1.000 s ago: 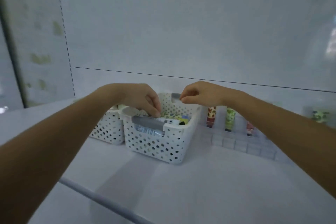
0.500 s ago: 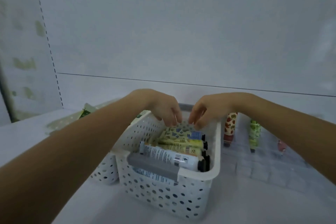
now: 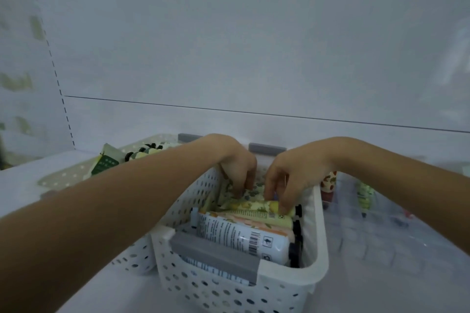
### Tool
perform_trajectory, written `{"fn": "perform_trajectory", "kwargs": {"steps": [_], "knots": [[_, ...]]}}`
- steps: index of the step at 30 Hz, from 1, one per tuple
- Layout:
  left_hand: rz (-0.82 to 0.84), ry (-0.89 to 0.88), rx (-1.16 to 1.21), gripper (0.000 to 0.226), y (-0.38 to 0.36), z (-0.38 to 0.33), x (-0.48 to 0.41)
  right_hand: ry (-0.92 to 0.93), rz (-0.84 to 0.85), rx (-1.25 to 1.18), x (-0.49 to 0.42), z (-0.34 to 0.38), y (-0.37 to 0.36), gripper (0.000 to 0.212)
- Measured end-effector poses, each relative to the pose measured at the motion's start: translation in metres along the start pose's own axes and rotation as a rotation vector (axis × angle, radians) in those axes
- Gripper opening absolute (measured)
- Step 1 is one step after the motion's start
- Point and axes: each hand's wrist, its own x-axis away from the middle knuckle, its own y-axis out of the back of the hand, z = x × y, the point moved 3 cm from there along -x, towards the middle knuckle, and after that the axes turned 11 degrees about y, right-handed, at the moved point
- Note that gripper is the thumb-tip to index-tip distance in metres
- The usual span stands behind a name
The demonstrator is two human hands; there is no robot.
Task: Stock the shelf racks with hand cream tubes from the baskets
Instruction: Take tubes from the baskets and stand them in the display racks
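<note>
No wording is legible. The white tube [image 3: 234, 232] in the near basket [image 3: 321, 231] bears a barcode, a small square symbol and lines of print too blurred to read. The pale green tube [image 3: 262, 219] shows a barcode; the yellow tube [image 3: 254, 204] only pattern. The dark green packet [image 3: 104, 164] carries unreadable print.

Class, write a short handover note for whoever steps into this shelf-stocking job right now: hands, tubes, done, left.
Left hand: fingertips down among the tubes in the near basket; grip unclear.
Right hand: pinches a yellow tube there.
Done: a spotted tube and a green tube stand in the clear rack, right of the basket.
To do: near basket holds many tubes; second basket too.
</note>
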Motion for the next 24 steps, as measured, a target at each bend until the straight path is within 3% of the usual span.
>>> {"fn": "perform_trajectory", "kwargs": {"steps": [4, 7, 12, 19, 24], "knots": [[-0.051, -0.016, 0.025, 0.043, 0.002, 0.001, 0.004, -0.021, -0.006, 0.005, -0.001, 0.003, -0.002, 0.02], [-0.194, -0.074, 0.147, 0.033, 0.017, 0.007, 0.016, 0.0, -0.068, -0.011, 0.005, 0.007, 0.0, 0.025], [-0.411, -0.076, 0.631, 0.021, 0.042, 0.032, 0.044, 0.094, -0.289, -0.063, 0.037, 0.016, 0.019, 0.027], [-0.596, -0.156, 1.306, 0.024, 0.05, 0.024, 0.086, 0.102, -0.582, -0.398, 0.107, -0.006, 0.017, 0.027], [-0.701, -0.191, 1.495, 0.036, 0.051, -0.016, 0.113, 0.114, -0.803, -0.829, 0.148, -0.023, -0.016, 0.022]]}}
